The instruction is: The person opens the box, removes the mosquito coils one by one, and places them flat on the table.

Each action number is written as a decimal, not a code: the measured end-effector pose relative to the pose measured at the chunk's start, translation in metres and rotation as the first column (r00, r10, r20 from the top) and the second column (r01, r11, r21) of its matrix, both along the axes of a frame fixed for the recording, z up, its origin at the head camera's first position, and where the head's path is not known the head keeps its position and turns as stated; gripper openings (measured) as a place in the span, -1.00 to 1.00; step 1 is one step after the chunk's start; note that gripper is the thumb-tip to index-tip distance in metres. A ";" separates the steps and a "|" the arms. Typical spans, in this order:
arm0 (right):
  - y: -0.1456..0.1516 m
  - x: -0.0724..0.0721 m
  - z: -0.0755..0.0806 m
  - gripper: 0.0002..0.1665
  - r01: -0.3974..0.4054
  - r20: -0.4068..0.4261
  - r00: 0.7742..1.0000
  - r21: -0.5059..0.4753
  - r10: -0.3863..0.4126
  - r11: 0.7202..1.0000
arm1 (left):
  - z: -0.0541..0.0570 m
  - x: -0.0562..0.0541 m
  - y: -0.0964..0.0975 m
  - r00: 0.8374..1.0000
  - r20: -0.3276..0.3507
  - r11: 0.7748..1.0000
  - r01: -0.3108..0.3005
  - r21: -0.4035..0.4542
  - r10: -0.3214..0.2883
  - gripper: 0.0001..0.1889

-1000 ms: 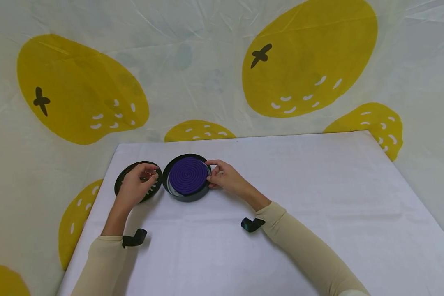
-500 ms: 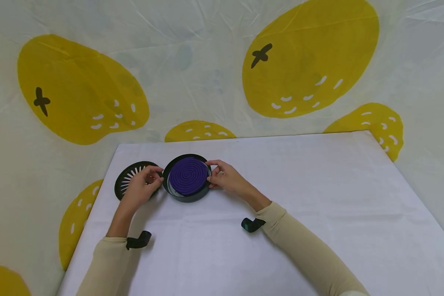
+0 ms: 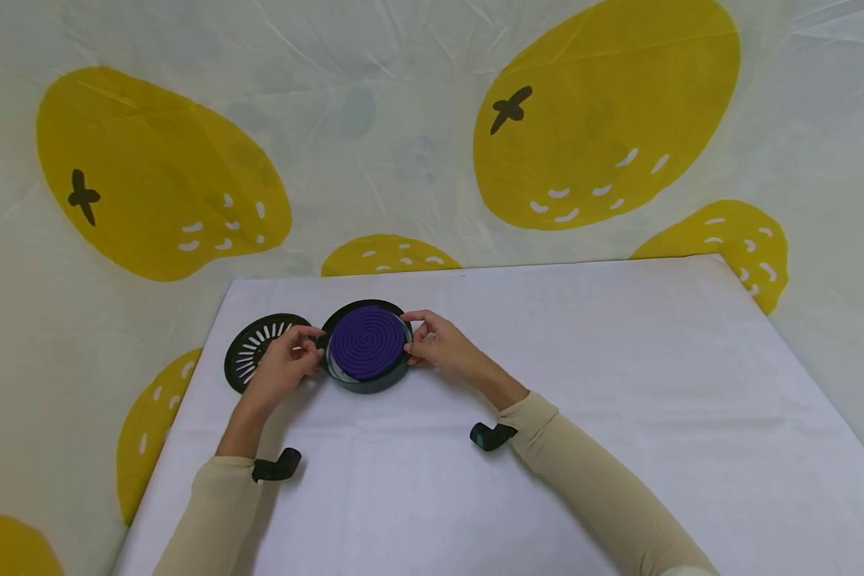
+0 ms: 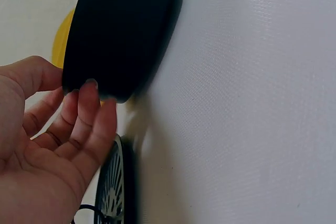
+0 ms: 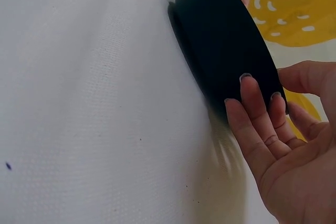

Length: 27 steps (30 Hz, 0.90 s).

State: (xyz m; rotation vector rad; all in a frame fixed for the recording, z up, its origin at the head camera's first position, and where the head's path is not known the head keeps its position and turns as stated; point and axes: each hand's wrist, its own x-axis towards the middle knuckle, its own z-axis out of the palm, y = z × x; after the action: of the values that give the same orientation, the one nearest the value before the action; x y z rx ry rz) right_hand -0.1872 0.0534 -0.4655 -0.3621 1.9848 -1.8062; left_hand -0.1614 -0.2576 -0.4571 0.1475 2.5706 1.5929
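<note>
A round dark mosquito coil holder (image 3: 366, 387) stands near the back left of the table, with a purple spiral mosquito coil (image 3: 367, 344) lying inside it. My left hand (image 3: 282, 366) grips its left rim; in the left wrist view the thumb is at the rim and the fingertips (image 4: 90, 86) lie against the dark side wall. From the opposite side my right hand (image 3: 439, 346) holds the right rim, its fingertips (image 5: 247, 80) on the outer wall. The slotted black lid (image 3: 248, 352) lies just left of the holder, partly hidden behind my left hand.
A white cloth covers the table (image 3: 583, 416). Behind it hangs a pale curtain (image 3: 374, 144) printed with large yellow fruit shapes. Dark wrist cameras (image 3: 279, 464) stick out from both sleeves above the cloth.
My left hand has moved right, from over the slotted lid to the holder's left rim, uncovering more of the lid. The right hand keeps its place, and the holder has shifted slightly right.
</note>
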 end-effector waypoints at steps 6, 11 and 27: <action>0.000 0.000 0.001 -0.37 -0.012 0.005 1.000 -0.007 0.012 1.000 | -0.005 -0.002 -0.001 1.000 0.003 0.999 0.020 0.029 -0.020 -0.61; 0.001 -0.001 0.002 -0.36 -0.020 0.001 1.000 -0.007 0.020 1.000 | -0.005 -0.003 0.000 1.000 0.007 0.998 0.028 0.060 -0.028 -0.62; 0.001 -0.004 0.002 -0.35 -0.025 -0.005 1.000 -0.012 0.025 1.000 | 0.001 -0.011 0.003 0.999 0.034 1.000 -0.013 0.002 0.013 -0.62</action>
State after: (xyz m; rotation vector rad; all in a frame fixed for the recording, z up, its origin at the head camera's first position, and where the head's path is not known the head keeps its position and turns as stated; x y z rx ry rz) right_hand -0.1917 0.0541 -0.4635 -0.3939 1.9645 -1.8049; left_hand -0.1728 -0.2542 -0.4563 0.1031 2.5494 1.5887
